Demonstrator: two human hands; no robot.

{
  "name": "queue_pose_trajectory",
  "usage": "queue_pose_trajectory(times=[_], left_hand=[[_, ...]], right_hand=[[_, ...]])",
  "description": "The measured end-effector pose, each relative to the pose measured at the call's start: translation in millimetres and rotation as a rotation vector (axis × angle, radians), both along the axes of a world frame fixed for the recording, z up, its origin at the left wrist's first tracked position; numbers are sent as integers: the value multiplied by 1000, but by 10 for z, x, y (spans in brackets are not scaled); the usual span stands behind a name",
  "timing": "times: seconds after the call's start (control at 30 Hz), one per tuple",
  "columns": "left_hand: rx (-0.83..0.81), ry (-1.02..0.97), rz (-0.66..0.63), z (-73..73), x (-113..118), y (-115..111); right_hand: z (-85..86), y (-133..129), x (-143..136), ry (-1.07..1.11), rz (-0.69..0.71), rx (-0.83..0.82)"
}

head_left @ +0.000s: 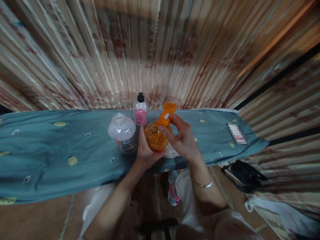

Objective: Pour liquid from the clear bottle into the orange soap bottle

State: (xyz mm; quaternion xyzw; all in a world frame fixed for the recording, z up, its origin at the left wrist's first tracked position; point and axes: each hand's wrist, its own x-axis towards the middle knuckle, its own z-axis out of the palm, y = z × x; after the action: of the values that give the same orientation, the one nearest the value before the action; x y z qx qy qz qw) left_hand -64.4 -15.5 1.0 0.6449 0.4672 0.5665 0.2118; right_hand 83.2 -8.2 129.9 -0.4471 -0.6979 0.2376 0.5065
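Observation:
My left hand (145, 150) is wrapped round the lower side of a rounded bottle of amber liquid (156, 137). On top of it is an orange pump head (165, 118), gripped at its collar between the thumb and fingers of my right hand (180, 135). Just left of my left hand stands a clear wide-bellied jar (122, 130) with an open neck. Behind them a small clear bottle with a pink label (140, 113) and a black cap stands upright. Something white, perhaps a cloth (171, 151), lies partly hidden beneath my right hand.
A teal cloth with yellow patterns (87, 146) covers the narrow table. Pleated curtains (140, 50) hang right behind it. Near the right end lies a blurred-out white and pink item (236, 133). On the floor at the right is a black bag (243, 173).

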Motion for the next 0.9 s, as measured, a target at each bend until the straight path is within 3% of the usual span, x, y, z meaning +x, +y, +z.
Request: queue_pose_trajectory(times=[0.23,0.47,0.7,0.9], left_hand=[[20,7,-10,-11,-19,20],[22,4,-23,-41,-26,42],[37,11,-12,-50,-3,44],[29,1,-5,-56,36,56]], right_hand=[[-8,6,-18,56,-144,18],[10,18,52,40,41,-8],[-14,25,-5,79,-122,-38],[-21,46,58,82,43,-69]])
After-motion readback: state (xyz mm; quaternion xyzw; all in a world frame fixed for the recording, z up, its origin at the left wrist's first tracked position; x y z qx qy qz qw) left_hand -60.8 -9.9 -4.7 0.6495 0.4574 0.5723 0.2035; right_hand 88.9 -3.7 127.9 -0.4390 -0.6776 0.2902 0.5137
